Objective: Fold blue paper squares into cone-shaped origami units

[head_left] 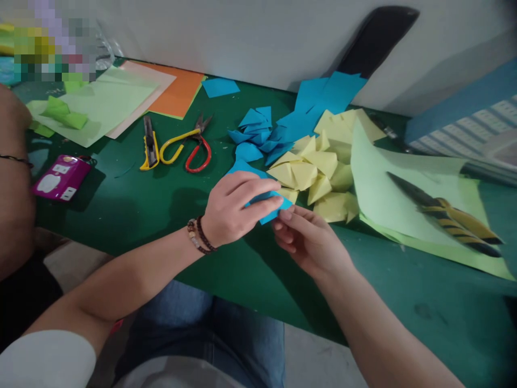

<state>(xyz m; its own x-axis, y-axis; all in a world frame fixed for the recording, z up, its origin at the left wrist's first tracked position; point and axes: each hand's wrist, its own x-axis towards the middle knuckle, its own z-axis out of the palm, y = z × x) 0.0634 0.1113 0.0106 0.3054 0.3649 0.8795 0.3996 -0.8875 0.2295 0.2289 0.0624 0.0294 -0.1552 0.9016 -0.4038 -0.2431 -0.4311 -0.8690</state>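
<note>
Between my two hands is a small piece of blue paper [267, 218], partly covered by fingers. My left hand [238, 207], with beaded bracelets at the wrist, lies over its top with the fingers closed on it. From the right side, my right hand [309, 240] pinches the paper's corner between thumb and fingers. Just beyond them, folded blue paper pieces [256, 126] lie in a loose pile. Folded yellow paper pieces [301, 172] are heaped beside that pile, close to my right hand.
Scissors [197, 143] and a yellow utility knife [150, 145] lie left of the piles. A purple box [62, 178] sits farther left, near another person's arm [14, 178]. Pliers [452, 215] rest on green paper sheets [388, 188] at right. Orange paper [173, 91] lies near the wall.
</note>
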